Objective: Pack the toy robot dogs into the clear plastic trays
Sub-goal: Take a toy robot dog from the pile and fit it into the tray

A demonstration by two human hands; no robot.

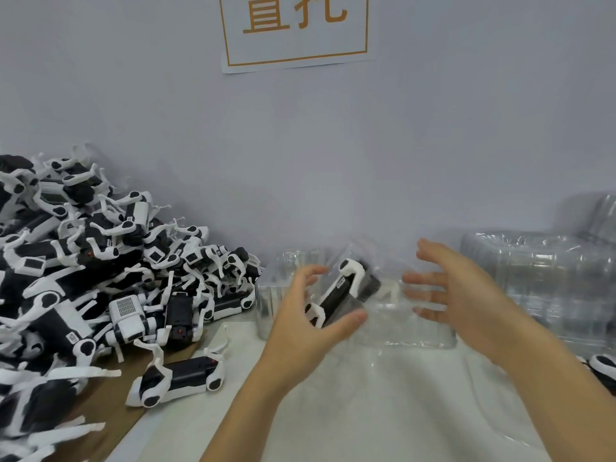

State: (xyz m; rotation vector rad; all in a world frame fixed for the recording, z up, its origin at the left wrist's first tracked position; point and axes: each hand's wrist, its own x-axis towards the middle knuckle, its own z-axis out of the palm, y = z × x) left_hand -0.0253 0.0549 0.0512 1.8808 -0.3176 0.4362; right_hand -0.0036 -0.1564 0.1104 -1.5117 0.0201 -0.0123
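A toy dog (346, 295), black with white legs, lies tilted in a clear tray (383, 315) in the middle of the table (383, 411), near the wall. The left hand (310, 315) is at the left side of this tray; its fingers (308, 273) are curved and spread around the dog, and the thumb touches the near end of it, but I cannot tell if the hand really grips it. The right hand (456, 295) is at the right side of the tray, with the fingers straight and spread, holding nothing. One single dog (180, 378) lies on the table, left of the left arm. A big pile of dogs (83, 261) fills the left side. A stack of clear trays (540, 278) stands at the right. On the far wall hangs a paper sign (295, 28) with orange letters.
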